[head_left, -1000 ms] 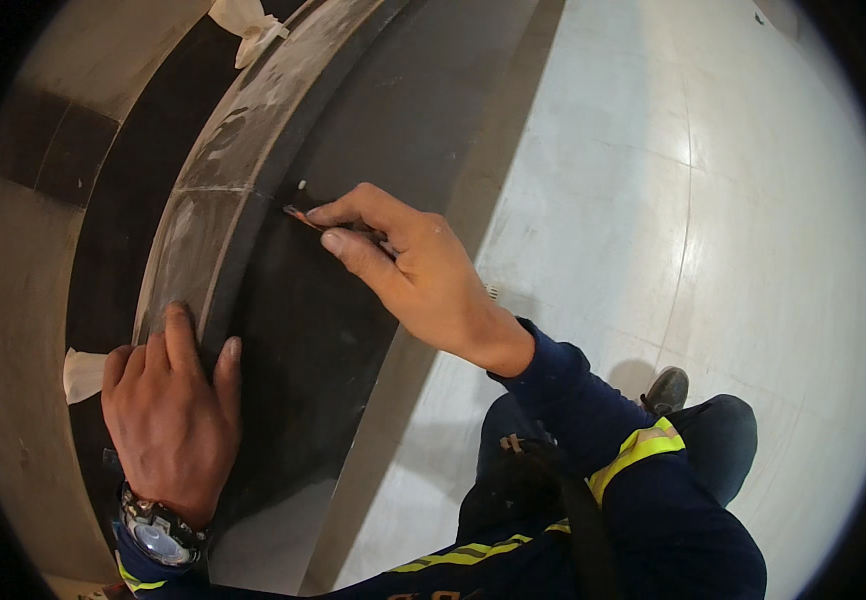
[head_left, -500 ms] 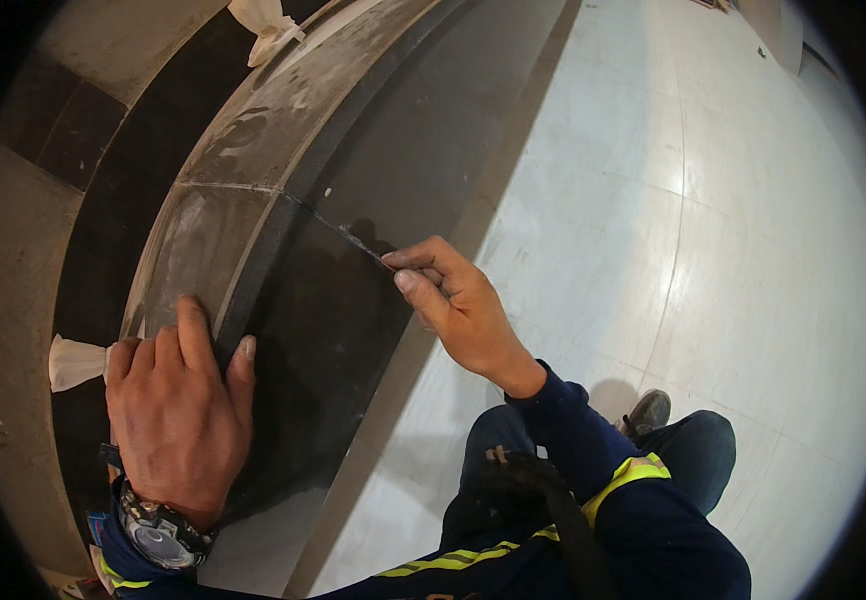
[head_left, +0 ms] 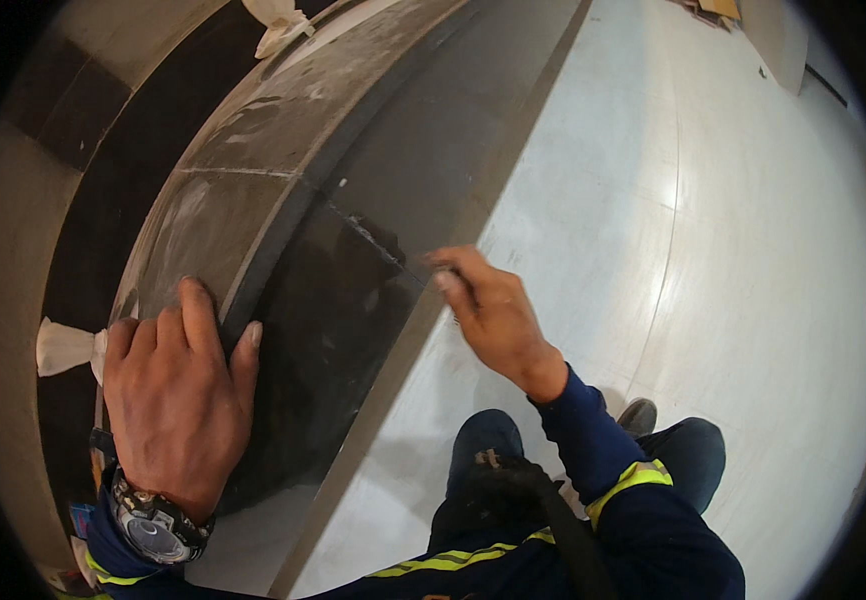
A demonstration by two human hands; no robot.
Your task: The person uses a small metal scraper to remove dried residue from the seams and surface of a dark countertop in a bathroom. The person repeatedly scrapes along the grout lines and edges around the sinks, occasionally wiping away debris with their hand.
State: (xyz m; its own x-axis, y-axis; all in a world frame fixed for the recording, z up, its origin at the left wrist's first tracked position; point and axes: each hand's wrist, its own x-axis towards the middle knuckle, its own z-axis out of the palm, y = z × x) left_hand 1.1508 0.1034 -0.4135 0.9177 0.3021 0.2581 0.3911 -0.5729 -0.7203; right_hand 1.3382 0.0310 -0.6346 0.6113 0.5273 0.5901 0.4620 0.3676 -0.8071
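My left hand (head_left: 178, 410) rests on the dusty grey top of a stone-like ledge (head_left: 238, 225), fingers stretched out and thumb over its front edge. To the right, my right hand (head_left: 498, 318) is closed in a pinch beside the ledge's dark, glossy side face (head_left: 408, 150). Its fingertips are blurred, and whatever they pinch cannot be made out. A whitish joint line (head_left: 371, 238) crosses the top and runs down the side face toward those fingertips. Pale smears mark the top surface.
White wrapped bundles (head_left: 66, 348) stand along the ledge's far-left side, one of them farther up (head_left: 278, 25). A pale tiled floor (head_left: 603, 260) spreads to the right. My knees and a shoe (head_left: 639, 416) are below. A dark strap hangs over my lap.
My right hand has slid down and right along the joint, away from the ledge's top edge. My left hand stays on the ledge. The view has shifted slightly.
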